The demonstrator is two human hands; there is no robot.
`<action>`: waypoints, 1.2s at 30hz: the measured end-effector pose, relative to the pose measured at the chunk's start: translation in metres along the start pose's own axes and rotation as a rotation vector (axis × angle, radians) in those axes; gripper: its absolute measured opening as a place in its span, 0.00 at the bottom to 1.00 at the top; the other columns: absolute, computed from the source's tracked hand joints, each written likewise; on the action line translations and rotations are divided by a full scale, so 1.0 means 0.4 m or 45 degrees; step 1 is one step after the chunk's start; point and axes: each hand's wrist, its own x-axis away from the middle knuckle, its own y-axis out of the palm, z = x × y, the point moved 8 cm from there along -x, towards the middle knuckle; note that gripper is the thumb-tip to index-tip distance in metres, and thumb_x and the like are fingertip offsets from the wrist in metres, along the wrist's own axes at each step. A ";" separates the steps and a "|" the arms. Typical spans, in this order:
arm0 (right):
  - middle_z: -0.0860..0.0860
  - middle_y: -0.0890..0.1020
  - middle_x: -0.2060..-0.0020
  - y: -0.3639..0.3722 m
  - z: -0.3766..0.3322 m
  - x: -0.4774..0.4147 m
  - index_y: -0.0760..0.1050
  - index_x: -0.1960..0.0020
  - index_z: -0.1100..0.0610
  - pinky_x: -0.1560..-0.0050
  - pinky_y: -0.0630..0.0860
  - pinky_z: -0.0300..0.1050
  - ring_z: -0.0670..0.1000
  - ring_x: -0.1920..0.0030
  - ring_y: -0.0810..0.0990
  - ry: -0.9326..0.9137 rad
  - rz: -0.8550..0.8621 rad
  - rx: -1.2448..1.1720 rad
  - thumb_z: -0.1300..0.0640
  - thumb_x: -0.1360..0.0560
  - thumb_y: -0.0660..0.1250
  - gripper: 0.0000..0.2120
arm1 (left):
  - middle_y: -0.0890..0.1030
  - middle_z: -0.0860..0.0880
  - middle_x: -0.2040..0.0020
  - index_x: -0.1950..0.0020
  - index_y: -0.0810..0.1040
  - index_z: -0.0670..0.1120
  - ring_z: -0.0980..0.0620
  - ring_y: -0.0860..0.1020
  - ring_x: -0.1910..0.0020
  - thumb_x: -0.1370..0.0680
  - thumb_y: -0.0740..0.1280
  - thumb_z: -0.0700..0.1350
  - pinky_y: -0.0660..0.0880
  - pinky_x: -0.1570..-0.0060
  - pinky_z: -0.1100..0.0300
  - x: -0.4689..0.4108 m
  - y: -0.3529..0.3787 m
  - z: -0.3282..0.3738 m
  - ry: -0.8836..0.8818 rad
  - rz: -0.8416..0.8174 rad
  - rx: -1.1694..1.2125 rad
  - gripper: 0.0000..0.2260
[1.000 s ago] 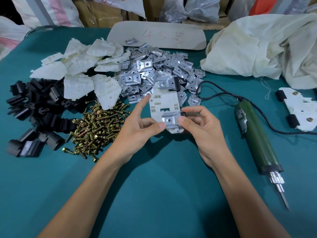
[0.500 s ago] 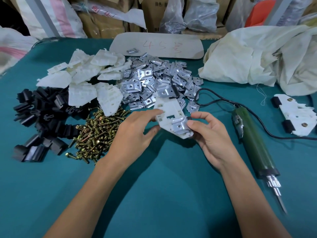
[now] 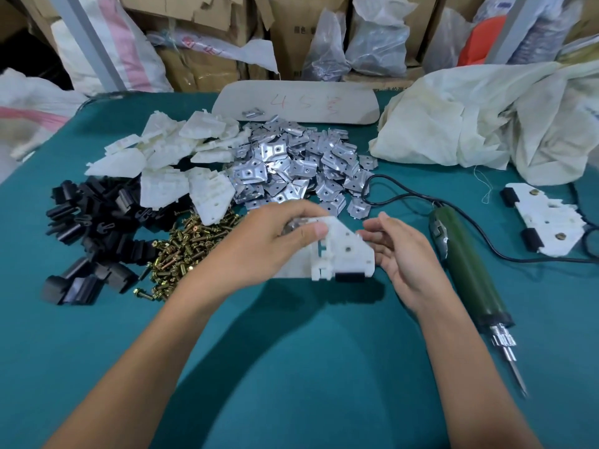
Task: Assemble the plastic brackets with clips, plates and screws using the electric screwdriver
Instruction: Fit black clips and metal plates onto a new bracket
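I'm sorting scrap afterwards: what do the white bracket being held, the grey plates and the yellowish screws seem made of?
Bracket: moulded plastic, matt off-white, with cast ribs and slots. Plates: thin stamped sheet metal, probably galvanised steel, bright reflective grey. Screws: metal, likely yellow-zinc plated, glossy brassy sheen.

You're pinching the bracket (image 3: 344, 251) with your left hand (image 3: 272, 244), thumb on top; your right hand (image 3: 405, 257) is hovering just beside it, fingers loosely spread.

One head cam, wide-angle, faces fwd + down on table (image 3: 291, 367), close over left hand (image 3: 275, 241), right hand (image 3: 405, 254); boxes (image 3: 201, 69) bkgd.
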 end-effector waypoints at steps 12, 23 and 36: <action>0.51 0.87 0.60 -0.003 0.021 -0.011 0.82 0.51 0.56 0.63 0.78 0.37 0.47 0.61 0.80 -0.132 0.038 0.241 0.58 0.18 0.66 0.06 | 0.81 0.64 0.46 0.35 0.80 0.53 0.65 0.77 0.48 0.16 0.62 0.52 0.69 0.48 0.72 0.016 0.013 -0.101 -0.123 0.149 -0.261 0.12; 0.35 0.84 0.60 0.060 0.021 0.014 0.83 0.52 0.44 0.58 0.71 0.27 0.37 0.59 0.81 -0.392 -0.127 0.862 0.51 0.21 0.69 0.04 | 0.82 0.61 0.53 0.47 0.81 0.57 0.65 0.78 0.56 0.20 0.67 0.53 0.74 0.54 0.66 0.106 -0.095 -0.158 -0.348 0.186 -0.340 0.05; 0.42 0.85 0.56 0.079 -0.020 0.069 0.82 0.45 0.50 0.54 0.77 0.39 0.43 0.56 0.80 -0.376 -0.338 0.557 0.64 0.26 0.76 0.14 | 0.71 0.57 0.44 0.27 0.70 0.56 0.56 0.65 0.42 0.28 0.77 0.56 0.63 0.44 0.61 0.089 0.037 -0.112 -0.252 -0.098 -0.494 0.32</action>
